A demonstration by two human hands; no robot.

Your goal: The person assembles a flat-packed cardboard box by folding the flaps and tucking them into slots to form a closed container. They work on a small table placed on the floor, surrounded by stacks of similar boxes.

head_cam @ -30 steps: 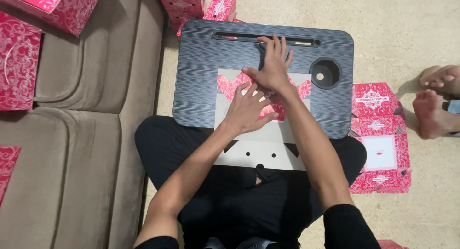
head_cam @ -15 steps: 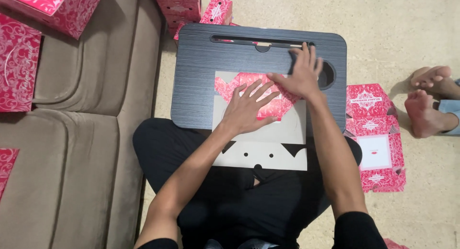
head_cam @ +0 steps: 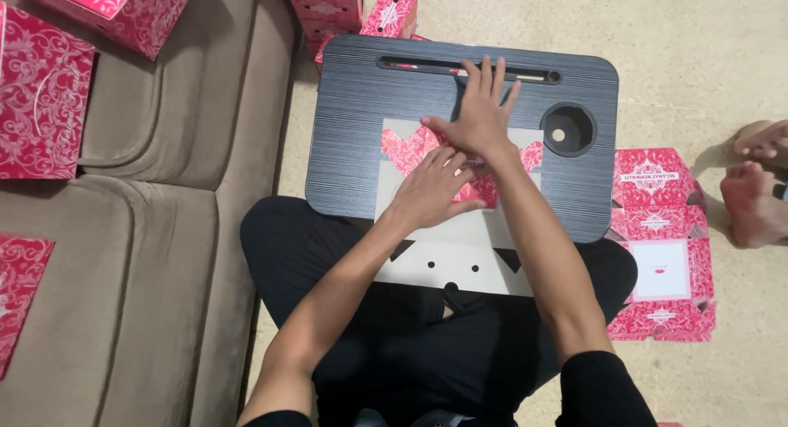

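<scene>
A flat cardboard box blank (head_cam: 460, 254), pale on its inner side with red patterned flaps (head_cam: 404, 150), lies across a dark lap tray (head_cam: 353, 123) resting on my crossed legs. My left hand (head_cam: 431, 189) presses down on the folded red flaps near the blank's middle. My right hand (head_cam: 480, 115) lies flat with fingers spread over the upper part of the blank, its fingertips reaching the tray's slot. Both hands touch the cardboard; neither grips it.
A brown sofa (head_cam: 148, 254) fills the left side with red patterned boxes (head_cam: 45, 103) on it. More red boxes (head_cam: 386, 12) stand beyond the tray. Flat red box blanks (head_cam: 661, 246) lie on the floor at right, beside another person's bare feet (head_cam: 751, 189).
My right hand swept right toward the tray's round cup hole, then came back left to the blank's top middle. My left hand has stayed pressing on the red flaps.
</scene>
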